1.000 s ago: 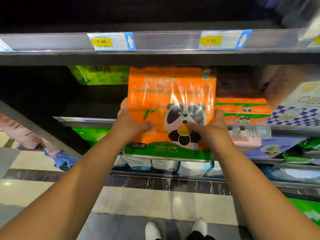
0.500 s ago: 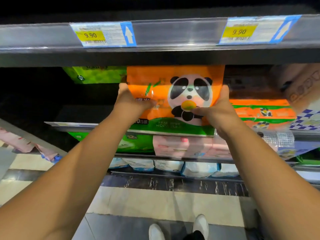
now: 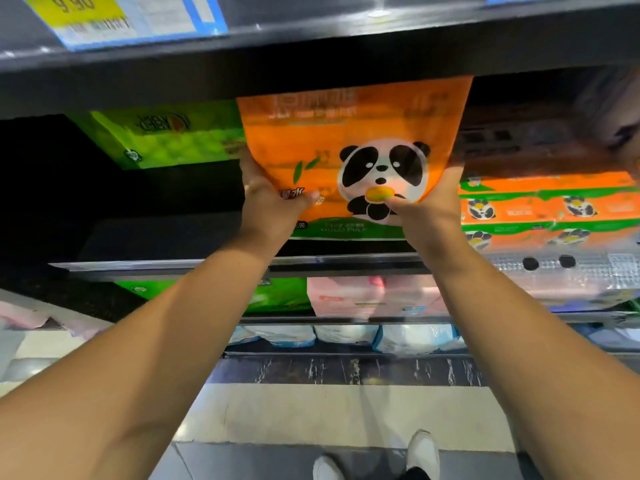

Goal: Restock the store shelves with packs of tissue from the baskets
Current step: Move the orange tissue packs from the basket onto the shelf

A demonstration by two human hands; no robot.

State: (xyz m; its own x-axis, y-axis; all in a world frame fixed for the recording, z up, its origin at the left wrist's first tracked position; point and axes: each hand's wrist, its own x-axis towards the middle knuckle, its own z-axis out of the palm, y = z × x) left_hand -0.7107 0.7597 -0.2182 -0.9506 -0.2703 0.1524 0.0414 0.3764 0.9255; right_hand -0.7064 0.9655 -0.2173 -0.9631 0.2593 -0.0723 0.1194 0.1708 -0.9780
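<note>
Both hands were on it: the left hand (image 3: 273,206) gripped the lower left edge of the orange panda pack (image 3: 346,133), thumb laid across its front. The right hand (image 3: 426,209) matched it on the lower right edge, thumb pressed by the panda's belly. The fingers behind the pack were hidden.

The step in hand, by my reading, was the placing itself. The pack stood upright in the shelf bay, its bottom just above the shelf lip (image 3: 173,265). Whether it had touched the shelf floor I could not tell.

The biggest thing to mind was the upper shelf (image 3: 311,57), directly above the pack. Its dark front edge met the pack's top, so there was no room to lift. Left of the pack the shelf floor looked bare and dark, and the open room lay inward and to that side.

A green pack (image 3: 166,136) sat left of the pack and further in, close by its upper corner. A stack of orange panda packs (image 3: 547,202) lay right of the pack, just beside the right hand, so that side was tight.

The next move, I judged, called for easing the pack inward until it stood firm, squared with the stack to its right. Both thumbs could then slide off. Above and left of the pack, a yellow price label (image 3: 121,19) read 9.90.
</note>
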